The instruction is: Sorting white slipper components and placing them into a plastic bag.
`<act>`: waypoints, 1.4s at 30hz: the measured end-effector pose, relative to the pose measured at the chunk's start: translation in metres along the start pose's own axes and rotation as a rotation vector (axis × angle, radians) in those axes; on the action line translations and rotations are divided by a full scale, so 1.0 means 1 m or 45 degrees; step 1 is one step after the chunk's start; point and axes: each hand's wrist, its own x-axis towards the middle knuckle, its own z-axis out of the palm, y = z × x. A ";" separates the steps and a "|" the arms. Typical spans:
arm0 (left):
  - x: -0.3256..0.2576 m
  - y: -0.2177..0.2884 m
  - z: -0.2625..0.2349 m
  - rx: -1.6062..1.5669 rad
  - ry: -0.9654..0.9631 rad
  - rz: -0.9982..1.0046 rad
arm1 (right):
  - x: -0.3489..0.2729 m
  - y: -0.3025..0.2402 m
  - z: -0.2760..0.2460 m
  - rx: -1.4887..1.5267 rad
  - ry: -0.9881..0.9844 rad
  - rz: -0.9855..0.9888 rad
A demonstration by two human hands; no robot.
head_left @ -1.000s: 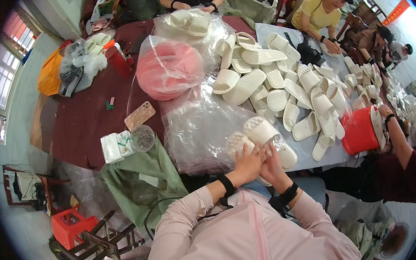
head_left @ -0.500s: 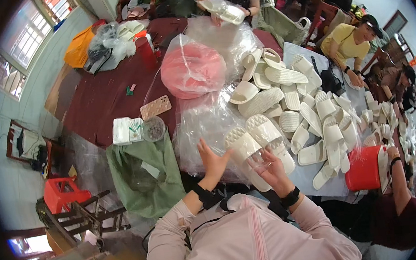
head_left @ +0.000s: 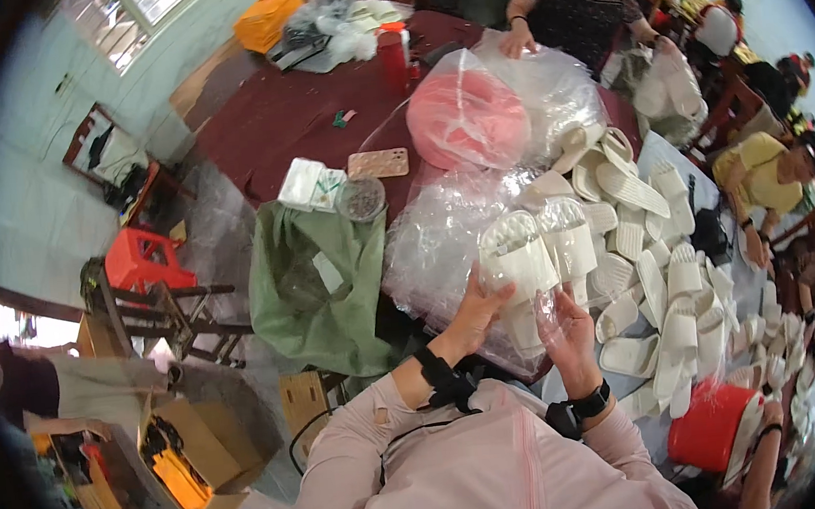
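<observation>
A pair of off-white slippers with quilted straps is in front of me, toes pointing away, with shiny clear plastic about them. My left hand (head_left: 480, 310) is closed on the outer edge of the left slipper (head_left: 516, 262), thumb lying across its side. The right slipper (head_left: 568, 244) stands beside it. At their near end my right hand (head_left: 569, 333) is closed on the clear plastic bag (head_left: 546, 312), its fingertips partly hidden behind the film. Past the pair lies a heap of loose clear plastic bags (head_left: 439, 222).
Many white slippers (head_left: 672, 303) are piled to the right, with a red bucket (head_left: 702, 434) near them. A pink bundle in clear plastic (head_left: 468, 121), a phone (head_left: 378, 164) and a round tub (head_left: 361, 200) lie on the table. A green sack (head_left: 319, 307) hangs at its edge. Co-workers sit across and right.
My left hand has moved from open and apart to gripping the left slipper. The pair has tilted more upright. My view has turned left. The person opposite has lowered the slippers they held.
</observation>
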 end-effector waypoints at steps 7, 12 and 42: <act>-0.009 -0.030 -0.020 -0.025 0.030 -0.270 | 0.023 0.009 -0.009 0.450 0.398 0.127; -0.019 -0.037 -0.019 0.072 0.161 -0.230 | 0.025 0.013 0.001 0.484 0.300 0.263; -0.009 -0.013 -0.092 -0.347 0.260 -0.179 | 0.054 -0.004 -0.033 -1.044 0.051 0.192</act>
